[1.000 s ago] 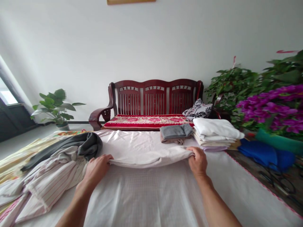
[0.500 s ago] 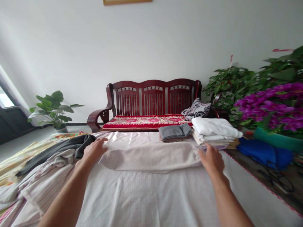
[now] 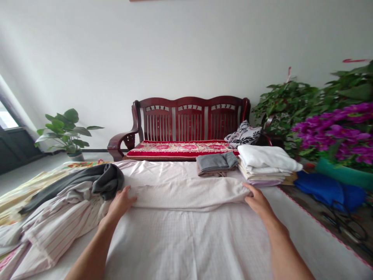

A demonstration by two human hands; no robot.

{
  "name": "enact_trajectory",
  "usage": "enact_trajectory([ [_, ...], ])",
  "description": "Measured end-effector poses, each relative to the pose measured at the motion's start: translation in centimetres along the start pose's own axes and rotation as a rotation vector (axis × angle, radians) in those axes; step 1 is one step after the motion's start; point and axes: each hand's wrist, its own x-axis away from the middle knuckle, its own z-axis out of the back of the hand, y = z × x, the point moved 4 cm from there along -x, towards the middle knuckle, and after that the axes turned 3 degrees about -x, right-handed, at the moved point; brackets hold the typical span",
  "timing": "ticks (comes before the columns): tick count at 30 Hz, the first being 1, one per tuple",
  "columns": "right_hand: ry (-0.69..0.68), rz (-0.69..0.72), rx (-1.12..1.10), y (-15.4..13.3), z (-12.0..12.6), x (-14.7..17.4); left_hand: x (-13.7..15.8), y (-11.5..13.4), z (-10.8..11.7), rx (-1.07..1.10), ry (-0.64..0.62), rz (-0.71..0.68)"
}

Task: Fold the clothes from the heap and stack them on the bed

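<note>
A cream, finely ribbed garment (image 3: 186, 194), folded into a long strip, lies crosswise on the white cloth in front of me. My left hand (image 3: 121, 202) is at the strip's left end, with fingers and thumb closed on its edge. At the opposite end, my right hand (image 3: 258, 200) pinches the corner between thumb and fingers. Just behind the strip sits a folded grey garment (image 3: 217, 162) on a brownish one. To its right rises a stack of folded white clothes (image 3: 268, 159).
Loose clothes, dark grey (image 3: 107, 181) and striped pale pink (image 3: 58, 229), are heaped at left. The white cloth (image 3: 186, 245) covers the surface. Beyond stands a red wooden bench (image 3: 189, 120). Purple flowers (image 3: 338, 130), a blue cloth (image 3: 328, 188) and black cables are at right.
My left hand has come down and nearer to the strip's left end, taking hold there. The garment's left end looks neater. My right hand stays at the right end, now pinching the corner.
</note>
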Motion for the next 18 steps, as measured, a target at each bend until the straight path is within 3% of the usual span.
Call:
enact_trajectory([
  [4,0.057,-0.014,-0.106,-0.4,-0.1,0.0,0.6,0.6,0.9,0.312,0.029,0.022],
  [6,0.132,-0.057,-0.177,-1.1,0.7,0.3,0.9,0.3,2.5,0.574,0.079,0.06],
  [8,0.177,-0.082,-0.24,-2.0,1.6,0.5,1.1,-0.4,4.5,0.673,0.135,0.076],
  [10,0.175,-0.052,-0.194,-3.0,2.5,0.7,1.1,-1.3,6.5,0.515,0.16,0.074],
  [14,0.146,0.016,0.105,-4.7,3.5,0.7,0.7,-1.9,8.7,-0.059,0.127,0.052],
  [16,0.155,0.033,0.173,-5.3,3.5,0.5,0.5,-1.2,8.6,-0.161,0.083,0.01],
  [18,0.182,0.087,0.183,-6.1,3.4,0.1,0.5,0.3,7.7,-0.11,-0.017,-0.095],
])
